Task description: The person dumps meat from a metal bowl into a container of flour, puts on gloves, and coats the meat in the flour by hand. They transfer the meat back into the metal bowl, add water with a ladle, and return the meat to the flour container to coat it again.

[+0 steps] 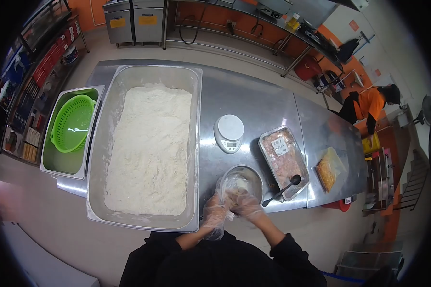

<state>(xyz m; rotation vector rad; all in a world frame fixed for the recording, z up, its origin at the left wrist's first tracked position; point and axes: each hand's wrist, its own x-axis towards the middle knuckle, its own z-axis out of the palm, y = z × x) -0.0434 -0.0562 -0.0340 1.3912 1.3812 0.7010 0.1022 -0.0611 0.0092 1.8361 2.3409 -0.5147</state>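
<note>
Both of my hands wear clear loose plastic gloves and meet over the near rim of a round metal bowl [257, 178]. My left hand [216, 211] is closed at the bowl's left front, fingers curled inward. My right hand [245, 204] is closed beside it, its fingertips against the left hand's. Whatever lies between the fingers is hidden by plastic and too small to name. Some white material and clear film show inside the bowl. To the left stands a large metal pan of white flour-like powder [148, 148]. A white digital kitchen scale [230, 134] sits behind the bowl.
Right of the bowl, a metal tray [299, 191] holds pale pink meat, a handwritten label [280, 147] and a black spoon [282, 190]. Farther right lies a bag of orange crumbs [328, 176]. A green basket [73, 124] sits in a pan at far left. A person in orange [370, 106] works at right.
</note>
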